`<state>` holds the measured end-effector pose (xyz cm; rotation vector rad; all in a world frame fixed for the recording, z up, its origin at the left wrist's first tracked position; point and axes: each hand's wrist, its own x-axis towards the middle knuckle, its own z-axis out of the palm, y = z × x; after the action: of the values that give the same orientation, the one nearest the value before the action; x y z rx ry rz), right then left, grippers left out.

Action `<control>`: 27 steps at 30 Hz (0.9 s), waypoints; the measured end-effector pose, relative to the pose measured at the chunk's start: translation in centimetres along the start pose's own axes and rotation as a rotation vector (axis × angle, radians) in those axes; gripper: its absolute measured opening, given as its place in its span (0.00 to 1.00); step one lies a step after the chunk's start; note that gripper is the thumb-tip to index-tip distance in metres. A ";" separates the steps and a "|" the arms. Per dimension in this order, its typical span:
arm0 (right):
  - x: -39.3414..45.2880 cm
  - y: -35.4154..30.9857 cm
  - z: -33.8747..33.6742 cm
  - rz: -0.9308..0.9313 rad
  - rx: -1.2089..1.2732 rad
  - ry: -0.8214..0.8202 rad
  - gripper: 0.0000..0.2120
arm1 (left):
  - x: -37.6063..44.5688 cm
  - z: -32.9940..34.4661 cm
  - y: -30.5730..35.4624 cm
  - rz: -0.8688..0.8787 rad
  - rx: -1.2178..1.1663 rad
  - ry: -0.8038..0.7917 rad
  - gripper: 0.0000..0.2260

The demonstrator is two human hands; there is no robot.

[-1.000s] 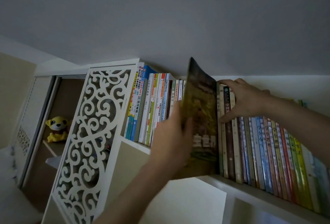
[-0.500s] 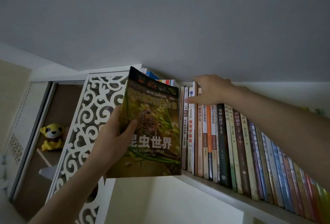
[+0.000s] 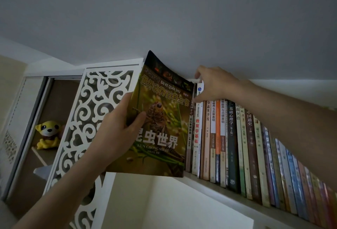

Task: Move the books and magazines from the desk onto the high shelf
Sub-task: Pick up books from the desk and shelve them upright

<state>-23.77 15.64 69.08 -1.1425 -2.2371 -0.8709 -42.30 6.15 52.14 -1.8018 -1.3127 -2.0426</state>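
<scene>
- my left hand point(image 3: 116, 130) is gripping the insect book point(image 3: 158, 119) along its left edge, thumb curled over the glossy front cover, fingers tucked behind; the book is being held up in the air right at the left end of the high shelf point(image 3: 215, 187), its right edge just beside the first spines, its bottom corner about level with the shelf lip; not sitting in the row
- it's a thin softcover and the top corner is bending back a bit; the cover is showing a brown bug on green stalks, with "BAI KE QUAN SHU" near the top and "KUN CHONG SHI JIE" under big white characters 昆虫世界
- my right hand point(image 3: 213, 84) is reaching onto the tops of the row of books point(image 3: 246, 146), fingers curled over the top edge of the leftmost few and pinching them, thumb pressing on the front
- the shelf is plain white board; the row is standing upright at the left and leaning further along to the right; spines I'm able to read: 教育学基础, 基础心理学 (第2版), 中国通史
- left of the shelf a white scrollwork panel point(image 3: 87, 119) is standing, all cut-out curls; past it a yellow plush toy point(image 3: 47, 134) is sitting in a brown cubby
</scene>
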 end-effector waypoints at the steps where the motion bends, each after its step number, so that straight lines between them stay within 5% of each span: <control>1: -0.1 0.1 -0.1 -0.002 -0.008 -0.001 0.32 | 0.0 0.0 0.1 0.004 0.009 -0.007 0.10; 9: 0.1 0.4 0.5 0.026 0.003 0.056 0.30 | -0.1 -0.4 -0.2 -0.021 -0.011 -0.016 0.11; 27: 0.5 0.5 -0.2 0.007 -0.067 -0.107 0.24 | 2.7 -1.3 1.2 -0.074 0.070 -0.169 0.10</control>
<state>-23.61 15.98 69.74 -1.2539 -2.3038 -0.9079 -43.37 5.72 55.21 -1.9596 -1.4968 -1.8886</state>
